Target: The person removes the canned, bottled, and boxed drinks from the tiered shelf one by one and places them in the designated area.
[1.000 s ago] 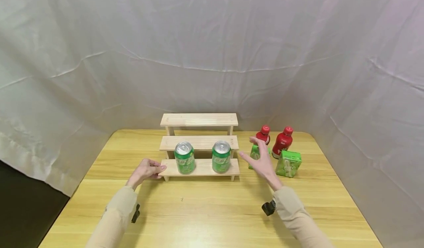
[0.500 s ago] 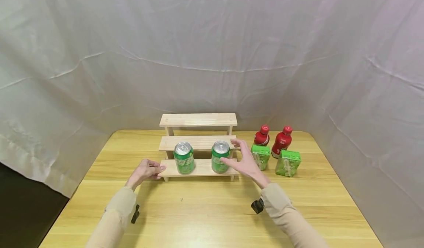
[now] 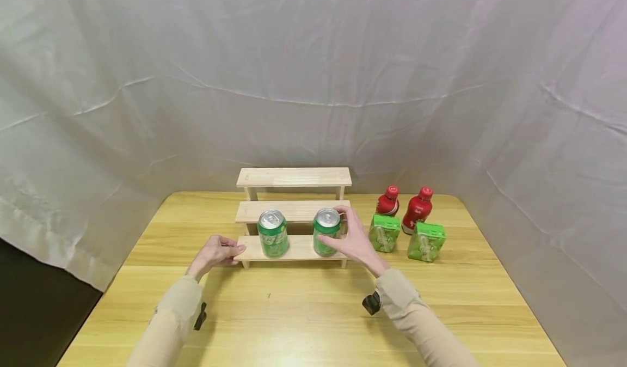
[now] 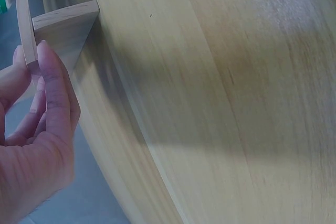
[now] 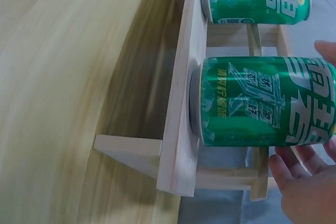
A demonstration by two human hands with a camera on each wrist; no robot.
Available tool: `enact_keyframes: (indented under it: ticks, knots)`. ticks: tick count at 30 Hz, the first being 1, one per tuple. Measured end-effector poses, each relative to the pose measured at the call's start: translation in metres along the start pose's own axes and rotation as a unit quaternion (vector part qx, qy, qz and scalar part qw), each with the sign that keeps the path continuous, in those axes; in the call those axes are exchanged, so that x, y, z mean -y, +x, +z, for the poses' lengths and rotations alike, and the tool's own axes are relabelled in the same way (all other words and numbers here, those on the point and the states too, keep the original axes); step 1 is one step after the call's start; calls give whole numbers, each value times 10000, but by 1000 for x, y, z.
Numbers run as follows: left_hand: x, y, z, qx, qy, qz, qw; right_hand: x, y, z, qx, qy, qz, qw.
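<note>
A three-step wooden display stand (image 3: 294,177) stands on the table, with two green soda cans on its lowest board. My left hand (image 3: 215,254) pinches the left end of that board; in the left wrist view, thumb and fingers (image 4: 52,85) lie on either side of its edge. At the stand's right, my right hand (image 3: 355,242) curls round the right soda can (image 3: 324,242), thumb in front and fingers behind. That can (image 5: 241,103) sits upright on the board, its base touching the wood. The left soda can (image 3: 273,236) stands apart from both hands.
Right of the stand are two green drink cartons, the nearer-left carton (image 3: 384,233) and the right carton (image 3: 426,243). Behind them stand two red bottles, a left bottle (image 3: 388,202) and a right bottle (image 3: 417,212). Grey curtains (image 3: 313,95) surround the table (image 3: 303,318).
My right hand has moved left from in front of the cartons to the right soda can and come round it. The left hand stays on the stand; the cans have not moved.
</note>
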State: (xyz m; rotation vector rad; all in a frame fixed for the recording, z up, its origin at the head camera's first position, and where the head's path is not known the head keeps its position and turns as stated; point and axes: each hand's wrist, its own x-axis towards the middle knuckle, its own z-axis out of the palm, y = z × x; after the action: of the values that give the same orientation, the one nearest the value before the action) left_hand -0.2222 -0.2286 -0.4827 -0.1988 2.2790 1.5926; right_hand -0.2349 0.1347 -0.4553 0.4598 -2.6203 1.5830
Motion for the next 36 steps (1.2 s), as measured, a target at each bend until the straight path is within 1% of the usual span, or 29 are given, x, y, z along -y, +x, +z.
enact_keyframes:
  ticks: [9, 17, 20, 26, 31, 36]
  knots:
    - [0, 1, 0, -30, -17, -26, 10000, -2, 4, 4, -136, 213, -208, 9995]
    - [1, 1, -2, -10, -1, 19, 10000, 0, 2, 5, -342, 270, -353, 9984]
    - [2, 2, -1, 11, -31, 19, 10000, 0, 0, 3, -336, 323, -299, 9985]
    - [2, 1, 0, 13, -96, -19, 10000, 1, -7, -7, -329, 423, -269, 9982]
    - [2, 0, 2, 7, -119, 3, 9999, 0, -13, -21, -407, 294, -376, 9980]
    - [2, 0, 1, -8, -108, 18, 9999, -4, -20, -38, -338, 197, -444, 9983]
